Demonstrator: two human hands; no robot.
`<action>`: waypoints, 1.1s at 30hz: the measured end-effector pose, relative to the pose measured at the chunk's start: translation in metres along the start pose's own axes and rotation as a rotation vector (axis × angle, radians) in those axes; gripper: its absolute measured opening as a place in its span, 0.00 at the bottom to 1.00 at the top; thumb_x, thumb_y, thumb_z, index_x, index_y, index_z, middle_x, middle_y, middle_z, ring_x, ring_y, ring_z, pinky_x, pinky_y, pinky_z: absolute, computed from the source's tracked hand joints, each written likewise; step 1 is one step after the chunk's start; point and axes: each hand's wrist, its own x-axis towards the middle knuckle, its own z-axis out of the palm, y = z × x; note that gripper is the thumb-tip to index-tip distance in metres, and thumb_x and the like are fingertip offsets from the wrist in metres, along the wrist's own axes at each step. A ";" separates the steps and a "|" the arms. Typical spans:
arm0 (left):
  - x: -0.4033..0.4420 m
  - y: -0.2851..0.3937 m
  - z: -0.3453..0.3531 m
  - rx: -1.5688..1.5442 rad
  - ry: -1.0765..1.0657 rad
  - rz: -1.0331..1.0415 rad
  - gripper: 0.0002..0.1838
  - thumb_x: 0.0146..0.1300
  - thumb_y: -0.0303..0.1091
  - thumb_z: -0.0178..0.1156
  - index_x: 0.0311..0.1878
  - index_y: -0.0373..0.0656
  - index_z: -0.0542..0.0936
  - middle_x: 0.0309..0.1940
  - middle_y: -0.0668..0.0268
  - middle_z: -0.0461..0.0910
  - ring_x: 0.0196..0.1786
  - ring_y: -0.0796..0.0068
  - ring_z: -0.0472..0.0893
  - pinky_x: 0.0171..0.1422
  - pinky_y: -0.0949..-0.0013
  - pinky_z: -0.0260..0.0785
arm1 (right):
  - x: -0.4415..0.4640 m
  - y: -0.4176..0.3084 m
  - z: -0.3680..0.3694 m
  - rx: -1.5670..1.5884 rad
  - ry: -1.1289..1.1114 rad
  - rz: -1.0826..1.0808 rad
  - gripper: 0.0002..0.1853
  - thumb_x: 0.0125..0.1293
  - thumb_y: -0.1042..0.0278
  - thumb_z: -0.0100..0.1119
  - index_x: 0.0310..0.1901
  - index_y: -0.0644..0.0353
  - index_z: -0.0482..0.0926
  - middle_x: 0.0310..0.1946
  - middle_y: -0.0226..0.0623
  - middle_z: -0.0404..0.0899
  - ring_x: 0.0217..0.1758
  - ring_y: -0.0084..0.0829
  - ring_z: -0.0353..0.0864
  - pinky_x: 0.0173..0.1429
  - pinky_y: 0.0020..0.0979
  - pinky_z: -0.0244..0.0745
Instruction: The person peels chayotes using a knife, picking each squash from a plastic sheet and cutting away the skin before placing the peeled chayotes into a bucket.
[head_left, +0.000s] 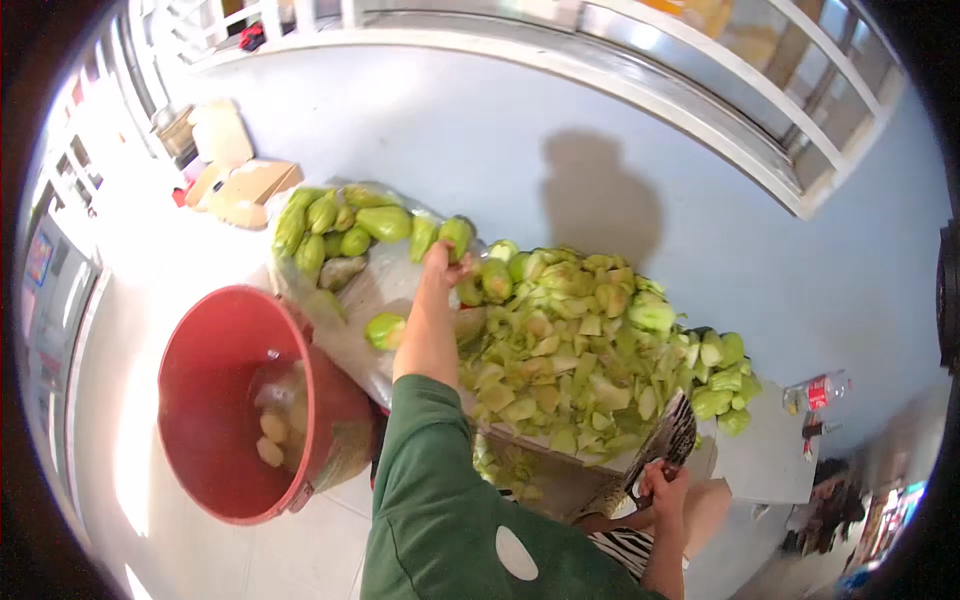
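Observation:
My left hand (450,264) is stretched out over the table, its fingers closed around the near end of a green chayote (456,233). Low on the right, my right hand (664,484) grips a cleaver (670,436) by its handle. Wet-looking green bits cling to the broad dark blade, which is beside a large heap of chayote peelings (570,370). Whole chayotes (384,222) lie in and around a clear plastic bag at the far left of the table. A single chayote (385,330) rests near my left forearm.
A red bucket (310,400) on the floor at left holds a few pale peeled pieces. More green chayotes (725,385) sit right of the heap, near a plastic bottle (818,392). An open cardboard box (255,190) stands by the wall.

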 end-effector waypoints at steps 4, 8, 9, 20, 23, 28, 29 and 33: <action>0.016 -0.012 0.001 0.169 0.168 0.074 0.17 0.63 0.36 0.53 0.50 0.33 0.73 0.26 0.55 0.77 0.23 0.64 0.77 0.24 0.57 0.72 | -0.014 0.011 -0.019 -0.063 0.044 0.076 0.11 0.63 0.76 0.64 0.32 0.60 0.68 0.17 0.32 0.69 0.16 0.24 0.67 0.20 0.32 0.62; 0.058 -0.005 -0.051 0.993 0.541 0.852 0.17 0.53 0.37 0.62 0.43 0.36 0.80 0.33 0.46 0.83 0.31 0.51 0.83 0.40 0.52 0.76 | -0.015 0.021 -0.027 -0.077 0.140 0.088 0.11 0.63 0.78 0.62 0.29 0.60 0.69 0.15 0.30 0.69 0.13 0.24 0.67 0.19 0.30 0.63; 0.037 0.007 -0.049 1.050 0.642 0.870 0.20 0.52 0.36 0.63 0.48 0.37 0.80 0.40 0.44 0.82 0.40 0.50 0.82 0.47 0.51 0.75 | -0.011 0.024 -0.030 -0.103 0.120 0.093 0.11 0.63 0.79 0.62 0.28 0.60 0.69 0.14 0.30 0.69 0.13 0.24 0.67 0.18 0.29 0.63; -0.004 0.095 -0.054 2.163 0.611 0.949 0.38 0.56 0.23 0.59 0.72 0.58 0.65 0.72 0.58 0.60 0.73 0.54 0.60 0.73 0.44 0.55 | 0.015 0.041 0.010 -0.181 0.054 0.200 0.11 0.62 0.77 0.64 0.30 0.59 0.68 0.15 0.28 0.67 0.14 0.23 0.66 0.19 0.29 0.63; 0.005 0.110 -0.041 2.239 0.630 0.834 0.36 0.59 0.23 0.58 0.71 0.60 0.65 0.71 0.61 0.60 0.73 0.57 0.60 0.73 0.44 0.55 | 0.017 0.023 0.030 -0.187 0.056 0.200 0.12 0.63 0.78 0.63 0.29 0.59 0.68 0.14 0.27 0.67 0.15 0.22 0.66 0.20 0.29 0.62; 0.028 0.116 -0.052 2.311 0.587 0.914 0.35 0.59 0.24 0.60 0.69 0.60 0.66 0.64 0.62 0.66 0.71 0.59 0.63 0.74 0.41 0.54 | 0.011 0.028 0.033 -0.274 -0.040 0.200 0.12 0.63 0.72 0.65 0.27 0.58 0.69 0.15 0.27 0.70 0.15 0.20 0.67 0.21 0.28 0.60; 0.024 0.117 -0.053 2.346 0.578 0.873 0.36 0.58 0.26 0.63 0.69 0.61 0.65 0.64 0.62 0.66 0.72 0.60 0.62 0.74 0.40 0.53 | 0.009 0.027 0.035 -0.237 -0.029 0.224 0.12 0.63 0.72 0.65 0.27 0.58 0.70 0.16 0.27 0.70 0.16 0.20 0.67 0.21 0.28 0.60; -0.031 0.111 -0.027 2.240 0.600 0.650 0.48 0.49 0.41 0.74 0.73 0.59 0.59 0.67 0.64 0.64 0.74 0.63 0.59 0.77 0.39 0.50 | 0.006 0.032 0.034 -0.269 -0.034 0.236 0.12 0.63 0.71 0.66 0.28 0.59 0.70 0.16 0.28 0.71 0.16 0.20 0.67 0.21 0.27 0.61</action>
